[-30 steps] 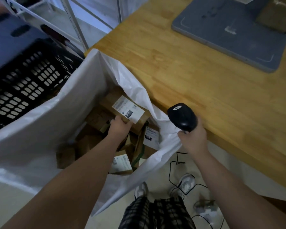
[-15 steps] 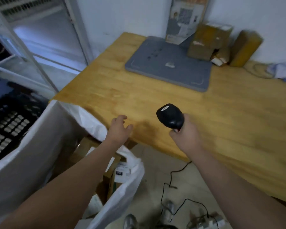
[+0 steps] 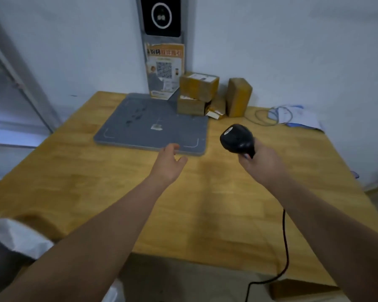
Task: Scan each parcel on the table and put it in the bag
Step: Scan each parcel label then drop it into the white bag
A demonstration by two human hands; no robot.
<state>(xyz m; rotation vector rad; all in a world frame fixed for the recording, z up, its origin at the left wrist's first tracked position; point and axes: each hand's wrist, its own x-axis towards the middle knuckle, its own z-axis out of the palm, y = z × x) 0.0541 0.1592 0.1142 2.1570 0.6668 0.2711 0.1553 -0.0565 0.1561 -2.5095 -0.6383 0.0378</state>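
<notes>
Several brown cardboard parcels stand at the back of the wooden table (image 3: 140,192): one box (image 3: 198,85) sits on top of a lower box (image 3: 190,106), a small one (image 3: 216,109) leans beside them, and a taller one (image 3: 238,97) stands upright to the right. My left hand (image 3: 169,163) is empty with fingers apart, stretched over the table near the front edge of the grey scale platform (image 3: 153,125). My right hand (image 3: 260,164) grips a black corded barcode scanner (image 3: 237,138), pointing toward the parcels. Only a white corner of the bag (image 3: 20,238) shows at lower left.
A grey post with a round display and a QR-code poster (image 3: 164,68) rises behind the platform. Coiled cable and papers (image 3: 292,115) lie at the table's back right. The scanner cord (image 3: 285,247) hangs off the front edge. A metal rack (image 3: 15,83) stands at left.
My left hand let go of a parcel inside the bag, came out empty and reached forward over the table. My view swung up from the bag to the parcels at the back.
</notes>
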